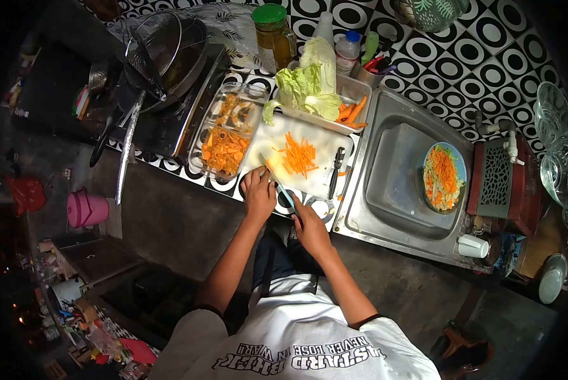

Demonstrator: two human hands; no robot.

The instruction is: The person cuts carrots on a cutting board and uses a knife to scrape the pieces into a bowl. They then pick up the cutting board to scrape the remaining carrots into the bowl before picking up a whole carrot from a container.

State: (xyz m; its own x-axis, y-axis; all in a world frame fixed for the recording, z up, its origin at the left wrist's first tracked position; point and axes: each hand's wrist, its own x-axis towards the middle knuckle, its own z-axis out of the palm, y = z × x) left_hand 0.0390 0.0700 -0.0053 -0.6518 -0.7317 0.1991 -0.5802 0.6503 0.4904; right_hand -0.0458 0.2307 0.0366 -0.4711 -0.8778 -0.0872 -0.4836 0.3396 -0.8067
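My right hand is closed around the handle of a kitchen knife, whose blade points up and left across the white cutting board. Right beside the blade, my left hand presses its bent fingers down at the board's lower left. A bit of orange carrot shows at those fingertips; most of it is hidden. Further up the board lies a pile of carrot strips. A black-handled peeler or similar tool rests along the board's right side.
Left of the board stands a clear divided tray with carrot pieces and peelings. Behind sits a container with cabbage and carrots. On the right, a bowl of shredded vegetables stands in the sink area. Pans crowd the stove.
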